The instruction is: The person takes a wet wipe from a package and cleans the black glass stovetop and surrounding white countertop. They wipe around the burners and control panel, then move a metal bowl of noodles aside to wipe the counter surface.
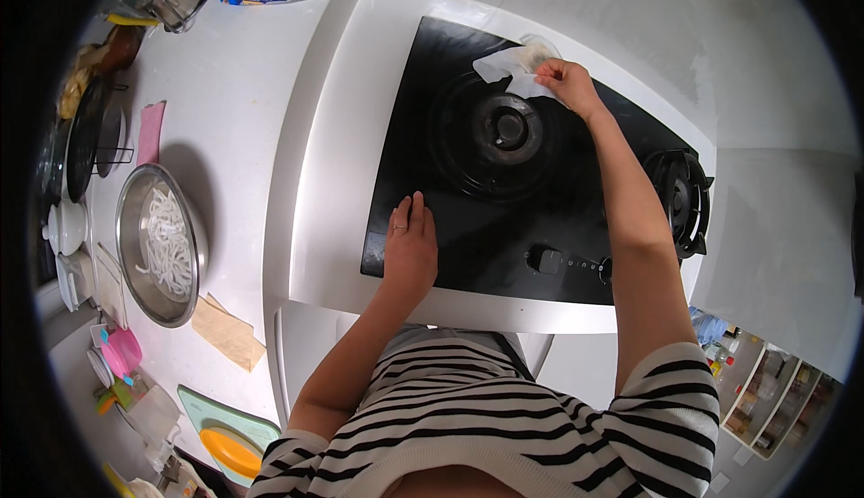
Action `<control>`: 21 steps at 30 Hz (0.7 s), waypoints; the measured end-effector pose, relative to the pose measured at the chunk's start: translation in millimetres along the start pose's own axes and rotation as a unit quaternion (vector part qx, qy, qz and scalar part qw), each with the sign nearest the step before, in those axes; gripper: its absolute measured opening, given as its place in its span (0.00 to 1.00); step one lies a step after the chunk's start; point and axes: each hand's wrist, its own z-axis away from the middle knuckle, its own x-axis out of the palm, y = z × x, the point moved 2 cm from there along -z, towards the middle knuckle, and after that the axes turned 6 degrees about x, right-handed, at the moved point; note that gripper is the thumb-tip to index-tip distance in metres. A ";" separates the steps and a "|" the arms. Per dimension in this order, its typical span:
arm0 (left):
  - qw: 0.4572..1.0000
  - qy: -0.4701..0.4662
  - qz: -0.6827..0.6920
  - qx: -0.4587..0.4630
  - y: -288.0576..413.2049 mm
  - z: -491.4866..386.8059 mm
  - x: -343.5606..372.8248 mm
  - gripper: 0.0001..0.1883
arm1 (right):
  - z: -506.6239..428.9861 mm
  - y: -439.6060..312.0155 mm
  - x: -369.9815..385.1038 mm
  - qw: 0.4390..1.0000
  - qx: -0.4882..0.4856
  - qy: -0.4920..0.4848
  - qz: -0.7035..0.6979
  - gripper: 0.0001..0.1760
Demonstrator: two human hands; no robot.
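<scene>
A black gas cooktop lies before me. Pinched between the fingers of my right hand is a crumpled white wipe or paper towel, with a brownish stain on it, at the cooktop's back edge. Just below it is the left burner, which bears no pan support. My left hand rests palm down on the cooktop's front left corner, a ring on one finger, holding nothing. My right forearm passes over the cooktop, beside the right burner with its black pan support.
On the white counter at left stand a steel bowl of white noodle-like strips, a pink cloth, a tan cloth or paper and a green board with an orange oval item. A wall borders the cooktop's back.
</scene>
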 end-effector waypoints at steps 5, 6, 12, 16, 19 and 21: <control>1.000 0.002 0.012 0.003 -0.7 -0.5 -1.4 0.25 | 9.4 12.2 -32.3 0.998 -0.011 0.026 -0.063 0.06; 1.000 0.000 0.014 0.003 -0.1 -0.4 -1.4 0.25 | 10.4 11.3 -36.6 0.997 0.006 0.024 -0.079 0.08; 1.000 -0.001 0.009 -0.011 0.0 -0.1 3.9 0.26 | -17.9 -32.1 -39.8 0.988 0.010 0.018 -0.153 0.12; 1.000 -0.012 0.023 -0.004 -1.7 0.6 -2.0 0.25 | -30.8 -66.5 -62.2 0.982 -0.047 0.031 -0.182 0.12; 1.000 -0.007 0.023 -0.007 -2.3 1.7 -1.3 0.25 | -5.6 -87.8 -78.9 0.986 -0.097 0.062 -0.120 0.11; 1.000 -0.005 0.023 -0.005 -0.4 0.2 -0.8 0.25 | 7.8 -75.7 -83.3 0.985 -0.157 0.063 -0.017 0.09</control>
